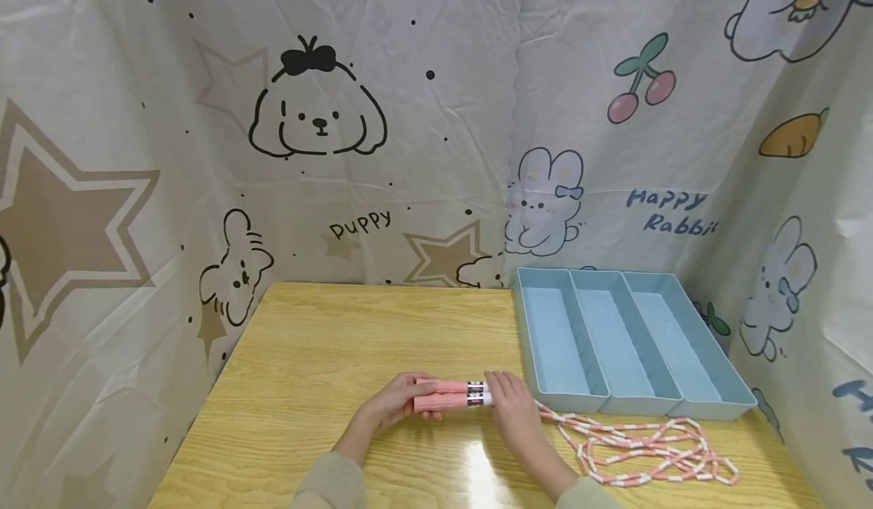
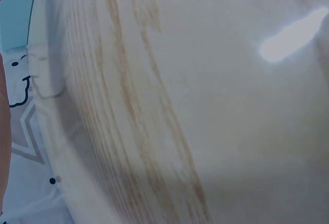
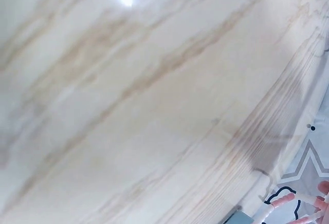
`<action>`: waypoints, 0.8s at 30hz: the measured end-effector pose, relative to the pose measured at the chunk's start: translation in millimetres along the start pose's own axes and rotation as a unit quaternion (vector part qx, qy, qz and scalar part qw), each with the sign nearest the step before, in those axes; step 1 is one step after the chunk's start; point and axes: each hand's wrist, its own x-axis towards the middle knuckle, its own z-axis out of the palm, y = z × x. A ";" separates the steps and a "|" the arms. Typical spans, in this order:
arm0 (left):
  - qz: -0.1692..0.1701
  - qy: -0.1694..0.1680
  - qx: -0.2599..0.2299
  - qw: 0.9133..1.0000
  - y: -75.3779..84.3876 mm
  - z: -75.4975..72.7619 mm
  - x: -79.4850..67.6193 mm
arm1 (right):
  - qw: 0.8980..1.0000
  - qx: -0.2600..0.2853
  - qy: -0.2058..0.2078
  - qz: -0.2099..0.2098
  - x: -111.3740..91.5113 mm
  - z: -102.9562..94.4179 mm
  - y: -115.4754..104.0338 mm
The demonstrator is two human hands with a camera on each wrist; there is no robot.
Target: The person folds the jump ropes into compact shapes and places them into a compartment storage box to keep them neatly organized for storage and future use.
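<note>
A beaded jump rope in pink and white lies partly on the table, its two pink handles (image 1: 442,396) side by side between my hands. My left hand (image 1: 394,401) grips the left ends of the handles, thumb on top. Around the white ends, past the black-and-white labels, my right hand (image 1: 513,410) holds on with its fingers over them. From there the beaded cord (image 1: 644,452) runs right into loose loops on the wood. In the right wrist view a bit of the cord (image 3: 282,200) shows at the lower corner. The left wrist view catches only an edge of the hand.
A light blue tray (image 1: 609,410) with three long compartments stands at the back right, just behind the cord. The yellow wood-grain table (image 1: 355,327) is bounded at the back and sides by a printed cloth (image 1: 423,115). A bright reflection lies near the front.
</note>
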 end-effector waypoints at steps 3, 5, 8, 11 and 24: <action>-0.017 -0.022 -0.018 0.999 2.1 -0.8 0.8 | 1.000 0.012 0.010 -0.003 -0.8 0.5 -0.1; -0.036 -0.049 -0.023 0.998 3.6 -1.6 1.3 | 1.000 0.018 0.015 -0.006 -1.8 0.5 -0.2; -0.075 -0.110 -0.026 0.991 6.1 -2.4 1.7 | 0.999 0.027 0.023 -0.013 -3.3 -0.1 -0.2; -0.119 -0.160 -0.042 0.979 9.2 -2.0 2.3 | 0.999 0.034 0.036 -0.020 -4.0 -0.6 0.1; -0.213 -0.303 -0.077 0.926 22.1 6.6 7.2 | 0.995 0.040 0.078 -0.049 5.7 -7.7 -1.1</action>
